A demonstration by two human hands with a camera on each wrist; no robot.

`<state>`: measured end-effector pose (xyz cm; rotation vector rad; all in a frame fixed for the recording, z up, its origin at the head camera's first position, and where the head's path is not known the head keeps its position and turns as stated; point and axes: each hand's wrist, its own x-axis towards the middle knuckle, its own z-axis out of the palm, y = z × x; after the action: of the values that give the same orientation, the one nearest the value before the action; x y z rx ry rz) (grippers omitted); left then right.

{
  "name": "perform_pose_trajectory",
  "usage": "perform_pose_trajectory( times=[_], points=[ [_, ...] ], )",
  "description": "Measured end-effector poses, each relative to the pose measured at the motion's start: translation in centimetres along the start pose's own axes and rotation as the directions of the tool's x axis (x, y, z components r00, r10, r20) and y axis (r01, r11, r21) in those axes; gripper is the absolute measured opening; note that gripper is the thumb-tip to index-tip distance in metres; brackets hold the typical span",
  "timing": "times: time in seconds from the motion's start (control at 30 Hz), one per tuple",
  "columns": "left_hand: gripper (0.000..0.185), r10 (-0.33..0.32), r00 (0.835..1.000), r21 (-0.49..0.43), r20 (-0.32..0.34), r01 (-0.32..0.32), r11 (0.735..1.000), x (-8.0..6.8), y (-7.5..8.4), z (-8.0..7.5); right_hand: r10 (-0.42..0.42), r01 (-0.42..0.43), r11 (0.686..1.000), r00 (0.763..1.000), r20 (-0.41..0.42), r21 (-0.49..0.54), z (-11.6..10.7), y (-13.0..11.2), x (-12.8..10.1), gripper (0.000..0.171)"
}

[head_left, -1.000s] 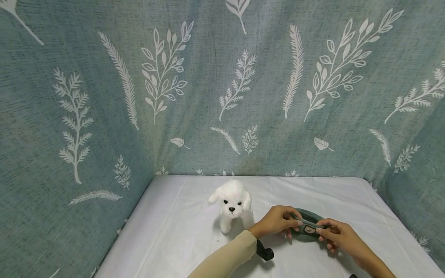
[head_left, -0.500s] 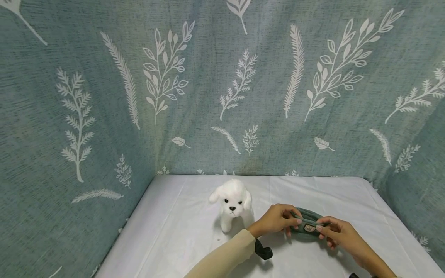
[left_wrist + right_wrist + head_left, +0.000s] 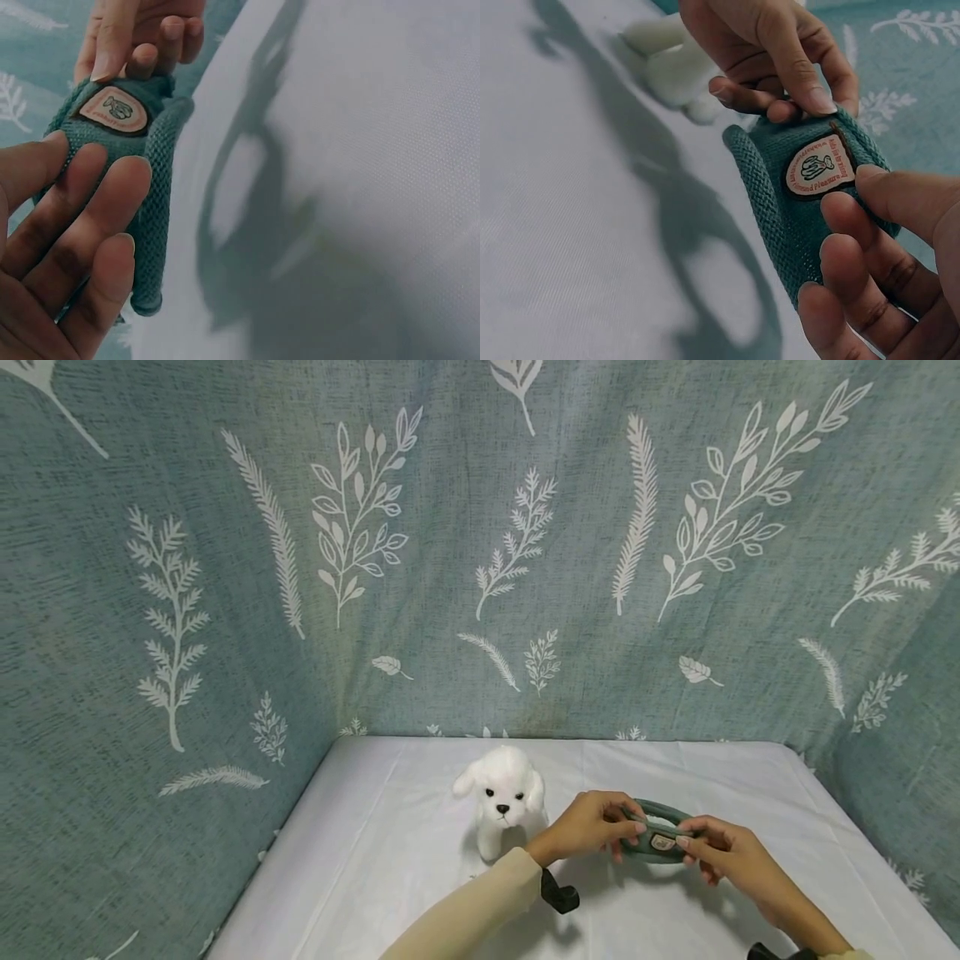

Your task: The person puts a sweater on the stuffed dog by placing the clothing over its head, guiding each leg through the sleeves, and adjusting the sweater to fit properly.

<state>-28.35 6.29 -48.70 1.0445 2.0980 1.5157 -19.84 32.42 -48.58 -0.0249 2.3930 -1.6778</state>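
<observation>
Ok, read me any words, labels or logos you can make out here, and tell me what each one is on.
Badge patch on the green knitted item held between the left hand and right hand: red lettering around a small figure, too small and blurred to read.
No other text is visible.

A small teal knitted garment (image 3: 656, 835), looped into an oval ring, is held up just above the white bench (image 3: 390, 860). An oval cream patch (image 3: 819, 166) with a small figure and lettering sits on its front band. Both ends are pinched by fingers.
</observation>
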Motion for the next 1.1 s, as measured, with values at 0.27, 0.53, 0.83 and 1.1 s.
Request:
perform_pose_trajectory(
  times=[0.27, 0.53, 0.83, 1.1],
  points=[
    [0.012, 0.02, 1.0, 0.009, 0.001, -0.02, 1.0, -0.5, 1.2, -1.0, -0.048, 0.049, 0.999, 0.999, 0.014, -0.016, 0.1, -1.6, -0.1, 0.049],
    [0.013, 0.038, 0.999, 0.029, 0.003, -0.038, 0.999, -0.7, 2.5, -1.7, -0.066, 0.066, 0.997, 0.998, 0.003, -0.036, 0.0, -3.0, -0.1, 0.047],
    [0.012, 0.042, 0.999, 0.076, -0.016, -0.041, 0.996, -1.1, 3.7, -2.5, -0.088, 0.088, 0.995, 0.996, -0.009, -0.039, 0.2, -4.3, 0.1, 0.043],
    [0.013, 0.069, 0.997, 0.116, -0.027, -0.065, 0.991, -1.1, 4.5, -3.6, -0.117, 0.116, 0.993, 0.993, -0.027, -0.02, 0.4, -5.5, 0.7, 0.043]
  ],
)
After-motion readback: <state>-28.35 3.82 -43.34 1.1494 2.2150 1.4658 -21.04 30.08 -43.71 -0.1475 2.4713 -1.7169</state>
